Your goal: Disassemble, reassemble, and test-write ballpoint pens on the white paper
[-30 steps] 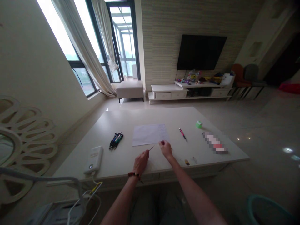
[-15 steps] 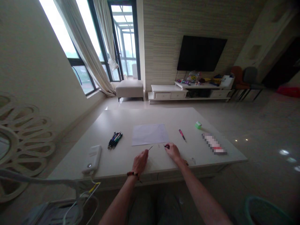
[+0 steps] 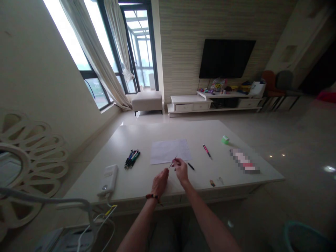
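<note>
My left hand (image 3: 160, 182), with a beaded bracelet at its wrist, is closed on the lower end of a thin dark pen refill (image 3: 170, 164). The refill slants up toward the paper. My right hand (image 3: 181, 169) pinches around its upper part, close to the left fingertips. Just right of that hand, a short black pen part (image 3: 190, 166) lies on the white table (image 3: 199, 131). Behind the hands is a white sheet of paper (image 3: 169, 150). A pink and black pen (image 3: 207, 151) rests to the right of the paper.
Several pens (image 3: 132, 158) lie bunched on the left, behind a white power bank (image 3: 109, 180) with a cable. On the right are a green sharpener-like object (image 3: 225, 139), a blurred-out pack (image 3: 244, 161), a small brown piece (image 3: 212, 183) and a clear scrap (image 3: 221, 180).
My right hand has set the black pen part down on the table and moved left to the refill. My left hand still holds the refill.
</note>
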Available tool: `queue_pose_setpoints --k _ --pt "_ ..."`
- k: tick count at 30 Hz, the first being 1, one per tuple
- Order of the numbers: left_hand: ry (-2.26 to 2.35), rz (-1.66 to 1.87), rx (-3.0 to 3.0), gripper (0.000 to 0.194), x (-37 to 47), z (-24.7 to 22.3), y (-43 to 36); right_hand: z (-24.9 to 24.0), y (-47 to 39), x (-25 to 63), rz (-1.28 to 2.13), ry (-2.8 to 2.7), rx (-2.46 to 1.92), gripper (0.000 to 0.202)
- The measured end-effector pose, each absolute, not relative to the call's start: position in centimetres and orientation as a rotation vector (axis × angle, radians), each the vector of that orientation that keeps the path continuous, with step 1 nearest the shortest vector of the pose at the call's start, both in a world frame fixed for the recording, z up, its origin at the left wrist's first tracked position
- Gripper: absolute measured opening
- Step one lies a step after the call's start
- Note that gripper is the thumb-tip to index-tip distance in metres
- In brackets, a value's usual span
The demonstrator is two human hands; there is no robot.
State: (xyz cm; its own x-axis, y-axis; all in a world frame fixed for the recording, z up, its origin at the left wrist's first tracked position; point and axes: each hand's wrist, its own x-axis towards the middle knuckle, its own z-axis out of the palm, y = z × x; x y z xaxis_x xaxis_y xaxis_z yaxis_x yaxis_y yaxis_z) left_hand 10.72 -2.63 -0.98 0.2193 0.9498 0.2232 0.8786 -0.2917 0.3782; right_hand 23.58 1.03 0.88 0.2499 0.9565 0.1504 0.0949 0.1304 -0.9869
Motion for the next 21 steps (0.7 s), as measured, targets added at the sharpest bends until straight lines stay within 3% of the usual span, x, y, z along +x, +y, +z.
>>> queue_pose_setpoints --k 2,8,21 --pt "1.773 0.642 2.298 0.026 10.8 -1.1 -2.5 1.3 2.5 25.2 0.789 -1.140 -1.358 0.034" --pt "1.820 0.691 2.223 0.026 10.9 -1.2 -2.4 0.3 3.5 26.7 0.558 -1.630 -1.669 0.011" --pt "1.841 0.868 2.199 0.036 11.3 -1.0 -1.4 -4.5 -2.4 39.8 0.102 -1.388 -1.864 0.030"
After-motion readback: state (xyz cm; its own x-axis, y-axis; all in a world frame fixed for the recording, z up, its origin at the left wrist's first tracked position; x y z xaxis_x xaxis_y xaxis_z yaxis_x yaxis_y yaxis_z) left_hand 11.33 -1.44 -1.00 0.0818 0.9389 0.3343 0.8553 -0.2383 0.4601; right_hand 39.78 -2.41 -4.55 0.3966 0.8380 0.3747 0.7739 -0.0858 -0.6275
